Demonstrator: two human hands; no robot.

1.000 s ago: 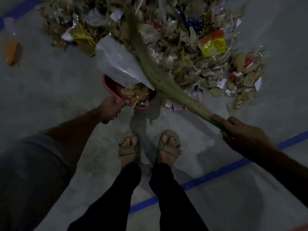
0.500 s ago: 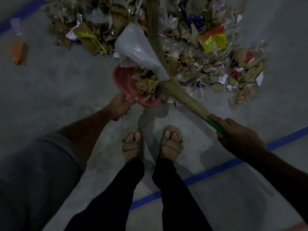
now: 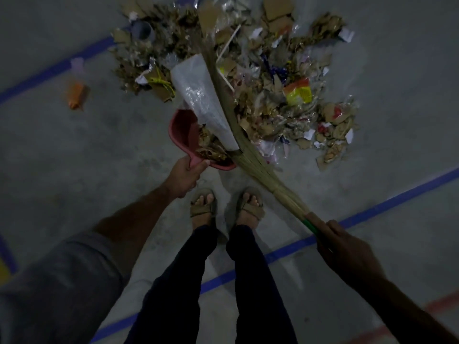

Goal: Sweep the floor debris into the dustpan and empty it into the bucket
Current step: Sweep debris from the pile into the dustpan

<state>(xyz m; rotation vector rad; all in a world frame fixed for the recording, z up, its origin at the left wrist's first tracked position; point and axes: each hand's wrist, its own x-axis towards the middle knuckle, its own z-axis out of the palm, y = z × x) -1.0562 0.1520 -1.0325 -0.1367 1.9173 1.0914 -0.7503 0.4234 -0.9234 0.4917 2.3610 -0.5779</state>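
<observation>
left hand: mine, centre of frame, fingers curled tight around the handle of the dustpan.
dustpan: pink, just above my left hand, mouth facing the debris pile; already holds brown scraps at its lower end.
right hand: lower right of frame, fingers wrapped around the green grip end of the broom.
broom: grass type, runs diagonally from my right hand up to the top centre of frame; bristles lie across the pile and pass just right of the dustpan.
plastic sheet: clear, crumpled, leaning from the pile down into the dustpan, pressed against the left side of the broom bristles.
debris pile: upper centre to upper right; torn cardboard, paper bits, clear wrappers, a yellow-orange packet on its right side (contents too blurred to read).
grey cup: upper left edge of the pile, lying on its side.
orange item: upper left of frame, well apart from the pile, on the floor (cannot tell what it is).
feet: mine, in tan sandals, centre, just below the dustpan; dark trousers below.
floor: grey concrete, blue tape lines crossing upper left and lower right.
bucket: not in frame.
</observation>
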